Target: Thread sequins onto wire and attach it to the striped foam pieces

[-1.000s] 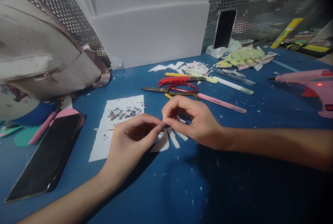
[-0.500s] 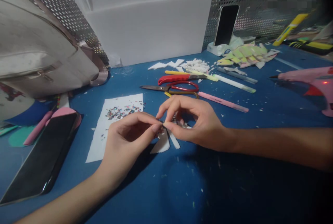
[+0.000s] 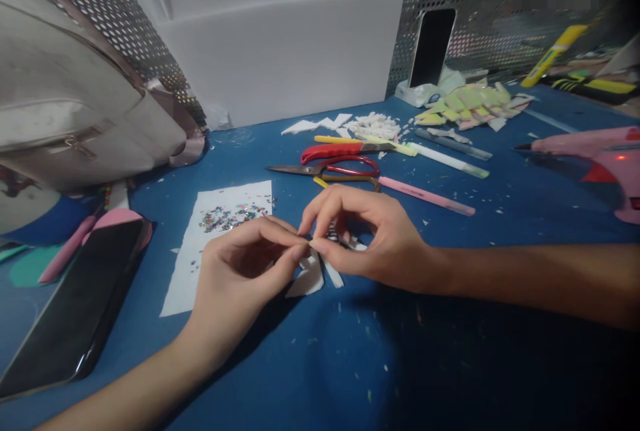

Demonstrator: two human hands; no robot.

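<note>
My left hand (image 3: 243,271) and my right hand (image 3: 367,234) meet fingertip to fingertip over the blue table (image 3: 350,364). Both are closed in a pinch on something tiny between them that I cannot make out. Just under the fingertips lie white paper scraps (image 3: 313,276). To the left of my left hand lies a white paper sheet (image 3: 200,257) with a small heap of coloured glitter (image 3: 227,216) on it.
Red scissors (image 3: 340,161), pens and a pink marker (image 3: 425,195) lie behind my hands, with white cuttings (image 3: 373,125) and coloured paper pieces (image 3: 467,105) farther back. A pink glue gun (image 3: 595,154) rests at right. A dark phone (image 3: 75,307) and a white bag (image 3: 75,104) are at left; another phone (image 3: 433,47) leans on the mesh.
The hands have stayed pinched together in nearly the same place. My right index finger has stretched out a little, and the view has shifted slightly.
</note>
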